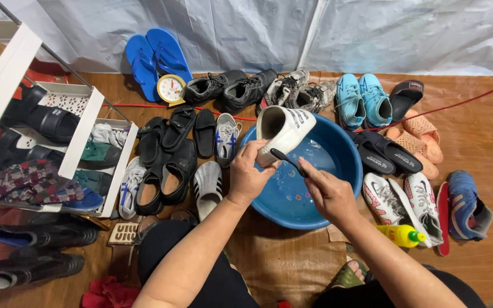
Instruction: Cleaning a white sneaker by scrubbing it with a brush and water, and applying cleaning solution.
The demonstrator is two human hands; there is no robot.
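Head view: the wooden floor [486, 114] is taken up by rows of footwear, and a white shoe rack [81, 134] stands at the left, packed with more pairs. A blue basin [346, 157] with a little water is set in the middle, just in front of the knees. Over its near-left rim a white shoe [283, 128] is held tilted, opening upward, grasped around the heel end by the left hand [247, 177]. The right hand [329, 194] is closed around a dark brush [287, 161], whose head is pressed against the shoe's side. A yellow bottle with a green cap [401, 235] lies on the floor just beside the right forearm, touching a white patterned sneaker [384, 199].

Several risks can be judged. The wet shoe may be lost from the one-handed grasp if the brush is pushed hard, and water would be splashed onto the dry pairs ringed closely around the basin. The basin could be tipped if weight is leaned on its rim. The bottle could be knocked over by the right elbow.
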